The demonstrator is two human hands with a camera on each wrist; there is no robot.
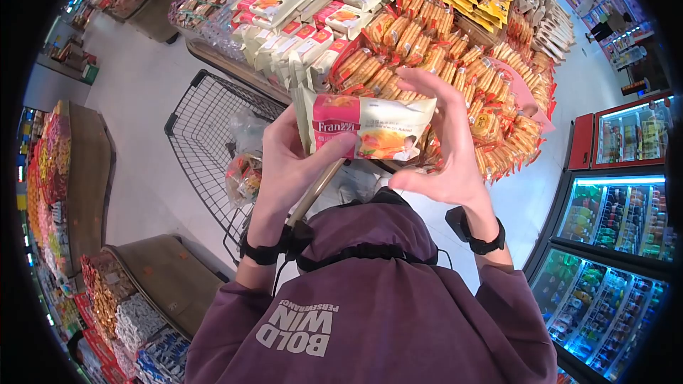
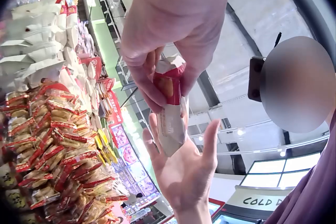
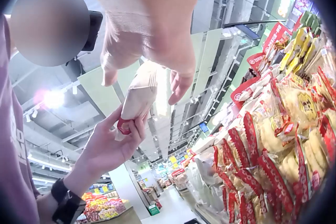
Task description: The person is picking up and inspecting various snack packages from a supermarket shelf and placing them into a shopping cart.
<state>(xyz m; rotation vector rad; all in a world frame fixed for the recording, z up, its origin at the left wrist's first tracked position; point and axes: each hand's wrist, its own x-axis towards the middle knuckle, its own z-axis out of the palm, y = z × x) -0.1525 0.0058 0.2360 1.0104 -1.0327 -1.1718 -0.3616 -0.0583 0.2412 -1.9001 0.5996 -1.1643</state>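
Note:
A cream and pink Franzzi packet of sandwich bread (image 1: 395, 124) is held up in front of the chest. My left hand (image 1: 288, 156) grips its pink end, thumb across the front and fingers behind. Around the other end, my right hand (image 1: 455, 160) is spread with thumb and fingers wide apart. From the left wrist, the packet (image 2: 172, 106) shows edge-on between thumb and fingers, pointing at the right palm. In the right wrist view the right thumb and fingers stand either side of the packet (image 3: 140, 95), not curled on it.
Ahead is a display heaped with red-edged wrapped breads (image 1: 462, 78) and more Franzzi packets (image 1: 341, 18). A wire shopping cart (image 1: 206, 142) with bagged goods stands to the left. Lit drink coolers (image 1: 605, 242) line the right, and candy bins (image 1: 135, 313) the lower left.

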